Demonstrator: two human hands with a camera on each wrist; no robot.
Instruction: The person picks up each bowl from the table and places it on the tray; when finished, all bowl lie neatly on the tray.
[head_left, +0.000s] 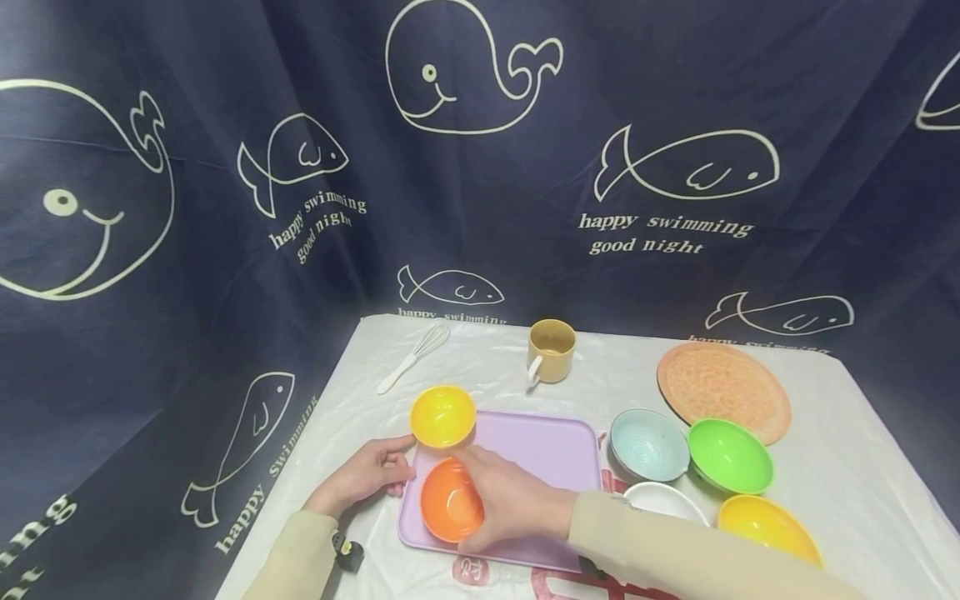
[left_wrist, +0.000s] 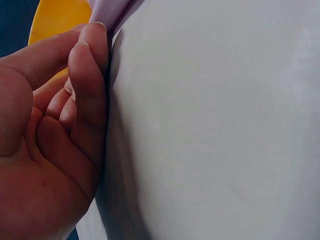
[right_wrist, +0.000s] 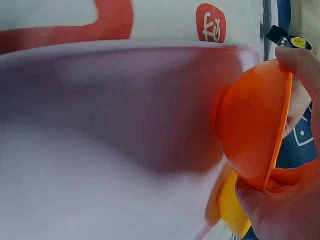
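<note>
My right hand (head_left: pixel 513 496) grips an orange bowl (head_left: pixel 450 502) by its rim, thumb on the near side and fingers on the far side. In the right wrist view the bowl (right_wrist: pixel 252 122) sits upright over the left end of a lilac tray (head_left: pixel 536 446). My left hand (head_left: pixel 369 473) rests beside the tray's left edge, fingers loosely bent. Its index fingertip is right at a yellow bowl (head_left: pixel 442 415), which overlaps the tray's far left corner. The left wrist view shows the bent fingers (left_wrist: pixel 87 75) close to the tray edge.
Right of the tray stand a pale blue bowl (head_left: pixel 648 444), a green bowl (head_left: pixel 730 455), a white bowl (head_left: pixel 666 500) and another yellow bowl (head_left: pixel 768 527), the last two partly behind the right sleeve. Farther back are a whisk (head_left: pixel 412 358), a tan mug (head_left: pixel 551 354) and a round pizza-patterned mat (head_left: pixel 720 387).
</note>
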